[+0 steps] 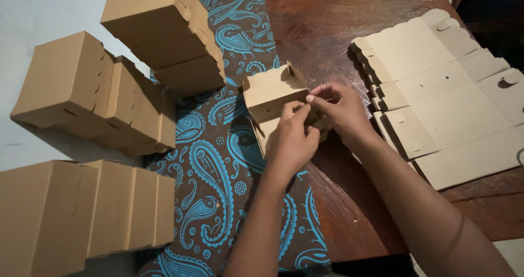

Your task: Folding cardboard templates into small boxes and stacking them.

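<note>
A single view from a camera worn on the person's head, looking steeply down and forward over both forearms. It sits close above the bench (338, 26), with the hands near the middle of the frame. The view reaches the folded boxes (71, 86) left of the hands and the flat cardboard sheets (453, 108) to their right.

Half-folded tan cardboard box (271, 94): stood at centre on the paisley cloth, scalloped flaps raised, partly hidden by hands. Stack of flat die-cut box blanks (445, 99): lay at right on the wooden table. Finished tan boxes: one pile top centre (166, 31), one row left (90, 94), one row lower left (82, 214).
</note>
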